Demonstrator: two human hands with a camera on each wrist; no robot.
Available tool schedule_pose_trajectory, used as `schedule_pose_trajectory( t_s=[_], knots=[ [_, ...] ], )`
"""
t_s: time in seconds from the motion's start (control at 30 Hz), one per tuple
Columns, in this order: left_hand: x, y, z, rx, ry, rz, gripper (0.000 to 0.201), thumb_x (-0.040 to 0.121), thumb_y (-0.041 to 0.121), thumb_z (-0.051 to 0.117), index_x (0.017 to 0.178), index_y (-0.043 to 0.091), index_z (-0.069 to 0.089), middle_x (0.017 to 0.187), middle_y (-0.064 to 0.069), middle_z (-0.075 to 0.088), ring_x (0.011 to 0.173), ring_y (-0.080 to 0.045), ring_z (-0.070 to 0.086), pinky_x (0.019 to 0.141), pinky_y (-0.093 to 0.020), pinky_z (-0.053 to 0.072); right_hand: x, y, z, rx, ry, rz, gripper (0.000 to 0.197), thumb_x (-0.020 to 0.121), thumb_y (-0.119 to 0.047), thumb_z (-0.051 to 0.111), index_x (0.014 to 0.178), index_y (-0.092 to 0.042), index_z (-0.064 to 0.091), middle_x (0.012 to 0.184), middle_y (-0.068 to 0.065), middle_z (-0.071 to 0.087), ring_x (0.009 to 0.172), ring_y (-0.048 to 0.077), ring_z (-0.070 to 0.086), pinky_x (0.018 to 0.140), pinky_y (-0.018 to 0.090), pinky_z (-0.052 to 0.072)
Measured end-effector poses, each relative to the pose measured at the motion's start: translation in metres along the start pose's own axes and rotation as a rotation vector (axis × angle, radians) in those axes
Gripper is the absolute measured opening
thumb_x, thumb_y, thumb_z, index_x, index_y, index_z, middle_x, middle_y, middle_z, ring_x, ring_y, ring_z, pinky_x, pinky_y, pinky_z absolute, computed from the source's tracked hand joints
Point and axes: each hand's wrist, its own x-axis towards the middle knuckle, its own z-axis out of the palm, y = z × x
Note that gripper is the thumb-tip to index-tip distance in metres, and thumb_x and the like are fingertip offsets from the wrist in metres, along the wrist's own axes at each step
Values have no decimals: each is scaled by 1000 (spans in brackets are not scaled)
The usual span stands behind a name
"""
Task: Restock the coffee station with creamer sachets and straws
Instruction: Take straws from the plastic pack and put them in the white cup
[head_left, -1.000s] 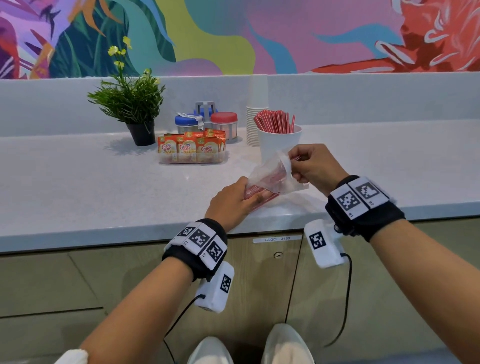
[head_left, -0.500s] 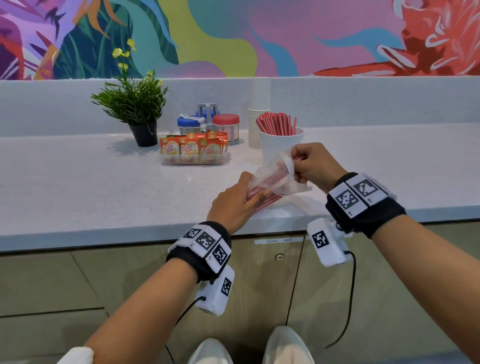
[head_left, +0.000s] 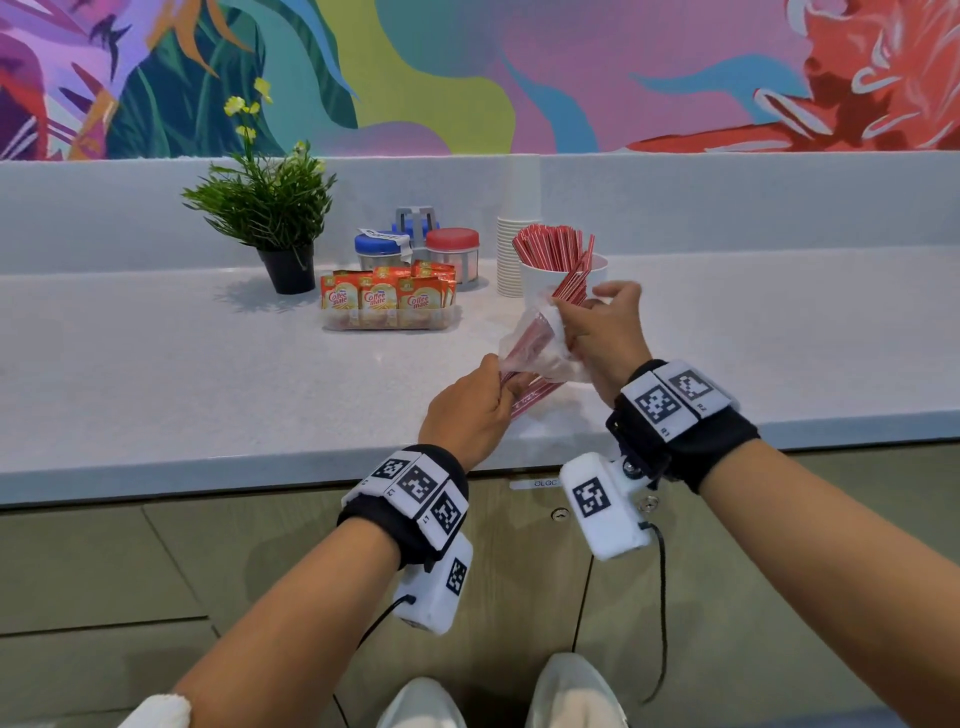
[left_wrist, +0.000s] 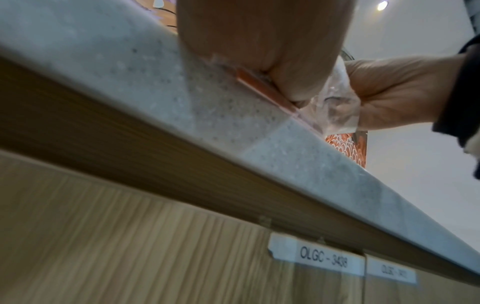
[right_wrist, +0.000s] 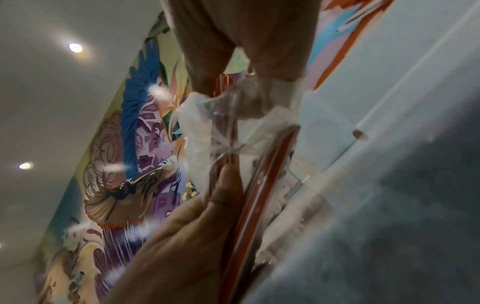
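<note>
Two hands work one clear plastic bag (head_left: 540, 345) of red straws just above the near edge of the speckled countertop (head_left: 208, 374). Nearest the edge, the left hand (head_left: 467, 410) has its fingers curled round the bag's lower end, pinching the straw ends through the film; the left wrist view shows that end lying right at the counter's lip. Slightly farther in, the right hand (head_left: 605, 327) is clamped on the bag's upper, open end, its fingers bunching the plastic while a small sheaf of loose straws (head_left: 574, 278) sticks up out of its grip toward the cup.

To my eye the step in hand is drawing straws out of the bag for the white cup (head_left: 540, 283), which stands just behind the right hand and already looks well filled with red straws (head_left: 550, 244). Done well, the left hand would keep the bag's bottom anchored while the right pulls along the straws' length — not sideways — so the film slides off without bending them. With the cup this full, the new sheaf wants to go in upright and gently, or it may tip straws out.

Beyond, to the left, a clear tray (head_left: 389, 323) holds upright Coffee mate sachets (head_left: 384, 299) — that half looks stocked. Behind it stand a blue-lidded jar (head_left: 379, 252) and a red-lidded jar (head_left: 452, 249), a stack of paper cups (head_left: 509, 254), and a potted plant (head_left: 270, 213) against the backsplash.
</note>
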Motion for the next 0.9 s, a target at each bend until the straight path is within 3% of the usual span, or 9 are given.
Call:
schedule_pose_trajectory(
  t_s=[0.1,0.23,0.3,0.37,0.47,0.53,0.7,0.8,0.9],
  knots=[
    [-2,-1,1,15,11,7,35,100,38,31,114,7,42,107,-11,62,93,-32,59,68,-33,40,-2,3,8,-103,-51,54,48,70,-21,73,103,9,53,92,20,64,87,31,65,86,46,55],
    [-3,-1,1,-10,22,16,38,98,42,33,113,8,41,107,-12,63,92,-32,60,74,-39,46,-2,-2,12,-241,-112,35,25,81,-15,65,85,10,63,83,17,62,83,27,60,91,46,50],
    [-2,-2,0,-33,18,1,42,96,47,33,114,9,41,108,-11,63,93,-32,60,76,-40,48,-1,-3,13,-277,-115,28,17,85,-16,60,76,-1,62,80,14,61,82,26,59,89,43,50],
    [0,-3,0,-40,7,-10,45,94,50,36,113,9,41,107,-10,63,94,-31,60,76,-39,48,1,-6,16,-282,-59,-17,17,88,-18,56,78,-5,62,74,10,59,74,21,57,77,38,50],
    [2,-4,-1,-66,-32,-25,54,85,62,44,104,12,43,95,-4,59,85,-26,58,68,-36,43,4,-17,17,-186,59,-137,29,90,-23,54,62,-16,51,60,0,50,58,13,48,62,24,41],
    [4,-4,-2,-58,-59,-41,61,76,69,51,102,14,43,92,2,55,82,-21,56,67,-34,43,7,-26,15,-147,91,-220,34,93,-27,52,59,-22,48,58,-5,49,55,9,47,58,21,39],
    [8,-7,-2,28,-131,-33,68,72,64,64,113,13,45,107,1,56,91,-19,55,79,-35,48,15,-38,3,17,86,-323,33,93,-29,52,63,-17,47,41,-8,47,36,5,47,44,21,45],
    [12,-10,-2,18,-153,-31,52,82,52,61,112,11,49,108,-5,61,94,-24,57,77,-33,43,13,-28,-4,-116,107,-333,30,90,-28,58,63,-21,48,48,-7,48,39,7,44,46,20,43],
    [15,-10,-4,5,-184,-31,42,85,45,59,110,10,55,107,-9,64,95,-27,59,76,-33,42,7,0,-8,-195,37,-181,29,86,-23,62,61,-21,49,54,-4,50,48,9,49,60,29,51]
  ],
)
